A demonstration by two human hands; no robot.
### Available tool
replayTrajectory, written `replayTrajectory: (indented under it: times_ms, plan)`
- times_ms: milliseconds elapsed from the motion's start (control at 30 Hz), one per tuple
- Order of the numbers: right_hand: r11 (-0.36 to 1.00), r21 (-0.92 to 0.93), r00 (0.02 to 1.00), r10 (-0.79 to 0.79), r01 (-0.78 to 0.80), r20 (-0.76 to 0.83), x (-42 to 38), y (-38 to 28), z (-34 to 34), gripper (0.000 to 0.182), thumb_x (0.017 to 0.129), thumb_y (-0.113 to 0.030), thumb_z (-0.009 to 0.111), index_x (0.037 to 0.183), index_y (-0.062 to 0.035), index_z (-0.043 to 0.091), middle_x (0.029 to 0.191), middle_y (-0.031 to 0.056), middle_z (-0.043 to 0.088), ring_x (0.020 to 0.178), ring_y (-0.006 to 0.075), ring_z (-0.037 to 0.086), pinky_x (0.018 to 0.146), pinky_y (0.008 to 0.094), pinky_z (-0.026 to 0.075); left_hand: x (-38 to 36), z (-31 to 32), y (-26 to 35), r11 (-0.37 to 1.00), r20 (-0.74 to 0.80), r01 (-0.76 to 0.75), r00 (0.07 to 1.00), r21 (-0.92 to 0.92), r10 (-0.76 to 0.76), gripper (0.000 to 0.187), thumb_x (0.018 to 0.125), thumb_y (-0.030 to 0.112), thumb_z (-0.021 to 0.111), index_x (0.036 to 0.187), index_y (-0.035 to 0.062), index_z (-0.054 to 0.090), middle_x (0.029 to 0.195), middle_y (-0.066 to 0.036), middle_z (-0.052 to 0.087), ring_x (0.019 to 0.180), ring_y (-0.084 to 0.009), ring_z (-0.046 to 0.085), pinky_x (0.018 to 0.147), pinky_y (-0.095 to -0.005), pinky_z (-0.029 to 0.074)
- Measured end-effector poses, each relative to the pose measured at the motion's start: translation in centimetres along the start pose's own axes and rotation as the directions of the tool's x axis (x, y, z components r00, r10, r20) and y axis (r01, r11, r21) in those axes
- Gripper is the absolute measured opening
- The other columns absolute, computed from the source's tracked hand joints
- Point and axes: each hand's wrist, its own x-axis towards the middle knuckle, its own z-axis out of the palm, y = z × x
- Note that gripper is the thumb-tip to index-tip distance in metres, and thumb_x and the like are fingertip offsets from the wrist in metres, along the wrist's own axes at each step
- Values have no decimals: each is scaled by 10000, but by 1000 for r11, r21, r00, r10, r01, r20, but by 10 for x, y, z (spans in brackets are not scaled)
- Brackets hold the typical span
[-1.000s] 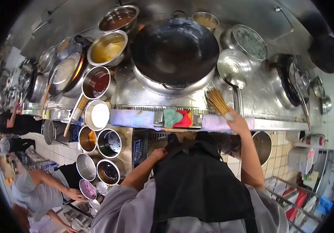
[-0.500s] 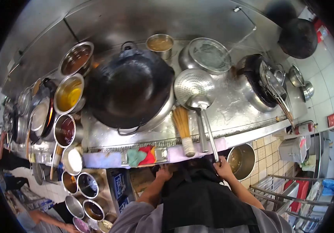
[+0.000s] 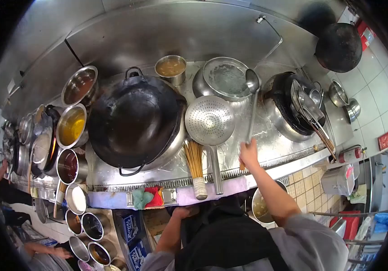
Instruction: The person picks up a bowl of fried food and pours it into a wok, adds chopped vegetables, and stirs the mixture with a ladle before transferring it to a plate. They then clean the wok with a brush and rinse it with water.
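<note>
My right hand (image 3: 248, 156) is closed round the handle of a steel ladle (image 3: 251, 113), held above the stove top. The ladle's bowl is beside the rim of a steel basin of cloudy water (image 3: 228, 77). A perforated skimmer (image 3: 210, 119) rests below that basin, its handle pointing at me. Left of it lies a bamboo wok brush (image 3: 195, 165). My left hand (image 3: 185, 212) is low at the counter's front edge, close to my apron; its fingers are mostly hidden. A large black wok (image 3: 135, 122) sits on the burner to the left.
Steel pots of sauce and a pot of yellow oil (image 3: 72, 126) line the left side. At the right, ladles and strainers lie over a dark pot (image 3: 289, 108). Red and green cloths (image 3: 148, 198) are on the front ledge. Another person's arm (image 3: 45, 249) shows at lower left.
My right hand has lifted the ladle off the skimmer and moved it forward, up beside the basin. The view has shifted slightly; my left hand stays near the edge.
</note>
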Motion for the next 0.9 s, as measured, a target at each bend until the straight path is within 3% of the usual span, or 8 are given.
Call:
replayTrajectory:
  times_ms: [133, 233, 533, 633, 767, 833, 867, 900]
  plan:
    - [852, 410, 923, 192, -325, 333, 98, -84, 74, 162, 859, -129, 453, 708, -71, 461, 514, 30, 428, 404, 159, 449, 355, 316, 372, -57, -9, 18, 832, -177, 206, 924, -515, -338, 463, 807, 415, 577, 1162, 119, 595, 1131, -165, 606, 1079, -306, 565, 920, -382, 440]
    - [-23, 821, 799, 219, -570, 560, 170, -202, 79, 172, 793, -66, 473, 623, -71, 446, 537, 33, 452, 486, 163, 497, 470, 268, 482, -94, 35, -11, 704, -184, 238, 864, -669, -468, 469, 813, 421, 559, 1164, 113, 596, 1137, -169, 604, 1092, -305, 558, 921, -377, 435]
    - [433, 704, 796, 55, -563, 602, 225, -278, 54, 145, 798, -16, 463, 654, -33, 450, 571, 67, 464, 476, 192, 488, 457, 296, 462, -192, 130, -34, 546, 137, 563, 763, -620, -632, 395, 847, 332, 536, 1145, 79, 594, 1047, -120, 628, 935, -241, 595, 756, -343, 443]
    - [999, 15, 961, -54, 52, 271, 199, -228, 40, 239, 875, -129, 437, 667, -32, 502, 510, 75, 482, 403, 210, 481, 396, 328, 411, -180, 122, -36, 512, 107, 514, 770, -688, -629, 368, 854, 298, 538, 1144, 78, 592, 1011, -100, 632, 877, -210, 604, 688, -322, 439]
    - [827, -507, 944, -322, 244, -70, 198, -86, 39, 219, 856, -161, 508, 872, 57, 512, 614, 124, 558, 484, 233, 552, 427, 394, 423, -157, 105, -48, 327, 44, 300, 792, -896, -609, 333, 864, 253, 540, 1142, 76, 589, 963, -74, 638, 799, -168, 614, 598, -295, 435]
    - [894, -413, 979, -200, 173, -23, 174, -74, 40, 231, 838, -149, 545, 924, 64, 525, 697, 177, 602, 583, 253, 617, 481, 378, 493, -143, 100, -62, -89, 97, 57, 822, -994, -561, 317, 869, 230, 541, 1141, 75, 588, 939, -61, 641, 760, -147, 620, 553, -281, 433]
    - [989, 101, 986, 97, -111, 134, 152, -86, 41, 147, 836, -124, 529, 839, 22, 514, 653, 137, 566, 562, 217, 583, 479, 338, 491, -139, 91, -65, -175, 94, -9, 818, -984, -567, 309, 871, 219, 542, 1141, 74, 587, 927, -55, 643, 741, -137, 623, 530, -274, 432]
    - [729, 515, 877, 257, -451, 405, 135, -100, 35, 114, 835, -99, 513, 753, -20, 503, 608, 97, 530, 542, 181, 549, 478, 298, 488, -136, 80, -60, -41, -50, -105, 738, -994, -673, 309, 885, 237, 530, 1148, 86, 584, 873, -38, 637, 709, -123, 613, 510, -263, 423]
